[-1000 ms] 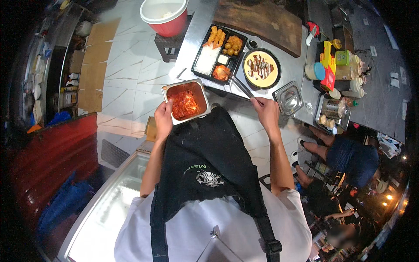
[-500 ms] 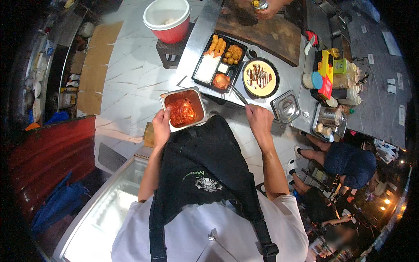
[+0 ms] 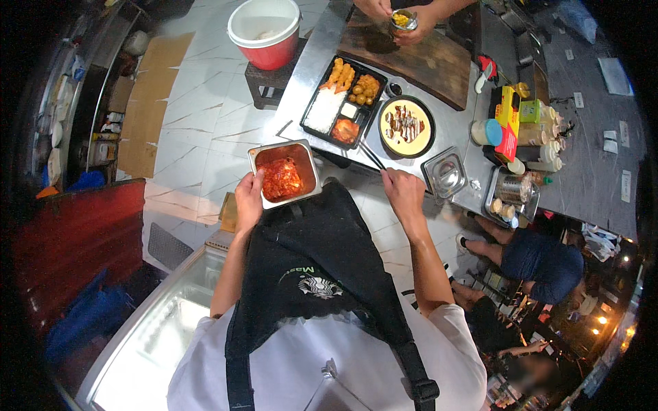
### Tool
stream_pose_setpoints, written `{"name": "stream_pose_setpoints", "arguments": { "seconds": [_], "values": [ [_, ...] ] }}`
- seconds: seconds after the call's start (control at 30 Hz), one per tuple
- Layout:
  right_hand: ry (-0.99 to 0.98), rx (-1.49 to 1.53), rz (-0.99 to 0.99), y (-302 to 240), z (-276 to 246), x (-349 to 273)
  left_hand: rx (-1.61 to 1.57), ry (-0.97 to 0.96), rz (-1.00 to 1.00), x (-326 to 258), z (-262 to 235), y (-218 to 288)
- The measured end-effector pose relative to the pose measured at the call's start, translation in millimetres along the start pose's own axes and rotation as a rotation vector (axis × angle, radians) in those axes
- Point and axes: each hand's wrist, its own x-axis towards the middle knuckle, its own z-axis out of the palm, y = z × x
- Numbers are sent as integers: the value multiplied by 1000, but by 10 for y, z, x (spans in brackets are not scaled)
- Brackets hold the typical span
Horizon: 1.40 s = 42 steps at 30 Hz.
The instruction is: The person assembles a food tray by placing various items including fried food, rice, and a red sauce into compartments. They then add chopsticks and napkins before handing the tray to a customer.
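Your left hand [image 3: 249,195] grips the near-left rim of a rectangular stainless-steel pan of red kimchi-like food [image 3: 284,174], fingers closed on its edge, holding it just off the near-left edge of the long steel surface [image 3: 452,130]. Your right hand [image 3: 403,192] pinches a pair of dark chopsticks [image 3: 372,156], fingers pressed together round their near ends; the tips slant up and left toward the black compartmented tray [image 3: 343,103].

The pan lies left of the chopstick tips, near them, its long axis running roughly near to far. The tray sits just beyond the pan, farther and slightly right, with fried pieces, white rice and a red side in separate sections; the red side is the section nearest the chopsticks. Right of the tray, close beside it, is a round black-rimmed dish of yellow food striped with dark sauce [image 3: 406,125]. Nearer and right of that stands a small empty square steel container [image 3: 445,175].

Room is tight on the surface: condiment bottles [image 3: 541,137] crowd the right end. Open tiled floor [image 3: 199,116] spreads left, where a red bucket with a white lining [image 3: 264,27] rests on a dark stool. At the far side another person's hands [image 3: 397,14] hold a small jar over a wooden board [image 3: 418,58].
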Motion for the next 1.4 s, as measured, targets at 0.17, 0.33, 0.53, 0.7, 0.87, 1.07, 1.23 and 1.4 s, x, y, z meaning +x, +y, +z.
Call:
{"name": "stream_pose_setpoints", "arguments": {
  "seconds": [0.17, 0.33, 0.53, 0.7, 0.87, 1.07, 1.23, 1.4],
  "values": [
    [-11, -50, -4, -6, 34, -45, -109, -1, 5, 22, 17, -7],
    [2, -10, -47, -17, 10, -56, -110, -6, 10, 33, 18, -2],
    [-23, -23, -100, 15, -234, 102, -53, -18, -25, -56, -19, 368],
    [-44, -53, -139, 82, -302, 211, -95, -36, 11, -70, -56, 395],
    [-29, -61, -139, 55, -301, 235, -17, -45, -19, -53, -150, 192],
    [-81, -109, -152, -17, -398, 413, 41, -58, 5, -82, -200, 217],
    [-87, -134, -233, -2, -395, 551, 5, -47, 16, -120, -216, 317],
    [-120, -214, -323, -32, -413, 792, -90, -52, -23, -97, -171, 144]
  ]
}}
